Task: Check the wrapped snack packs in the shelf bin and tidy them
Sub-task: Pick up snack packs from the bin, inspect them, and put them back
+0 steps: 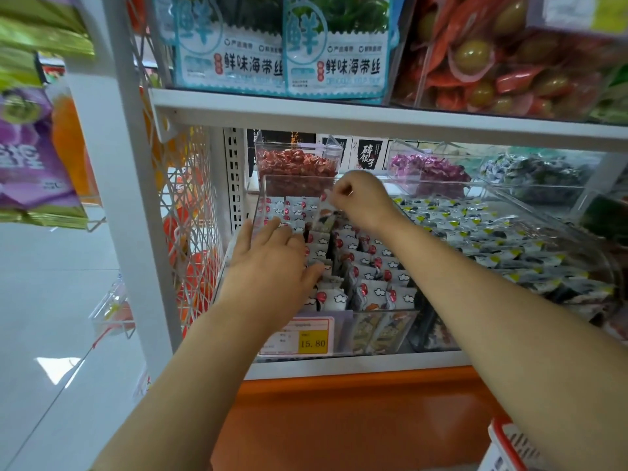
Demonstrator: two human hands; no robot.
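Hands are both reaching into the clear bin (pixel 261 207) that is sitting at the left end of the shelf (pixel 373 367). Snack packs (pixel 368 268) are filling this bin, standing on edge in tight rows. They have white wrappers printed with a red dot and small clouds.

The left hand (pixel 272 266) is lying palm down on the packs along the left side of the bin. Its fingers are straight and spread a little, pressing on the tops and gripping nothing. The right hand (pixel 360 198) is hovering over the back half of the bin with its fingers curled. It is pinching the top of a raised pack (pixel 323 219), which is hanging just above the rows and tilting slightly.

A yellow price tag (pixel 312 342) reading 15.80 is showing on the front of the bin, under the left wrist. A neighbouring bin (pixel 482 243) is touching it on the right, holding packs with yellow corners.

Behind, smaller clear boxes are holding red candies (pixel 295 164) and purple candies (pixel 424 168). Blue-and-white seaweed bags (pixel 282 49) are standing on the shelf above. A white wire rack (pixel 190 212) is hanging on the left of the shelf post, with orange items behind it. The corner of a red-and-white basket (pixel 509 447) is showing at bottom right, well apart from the bin.
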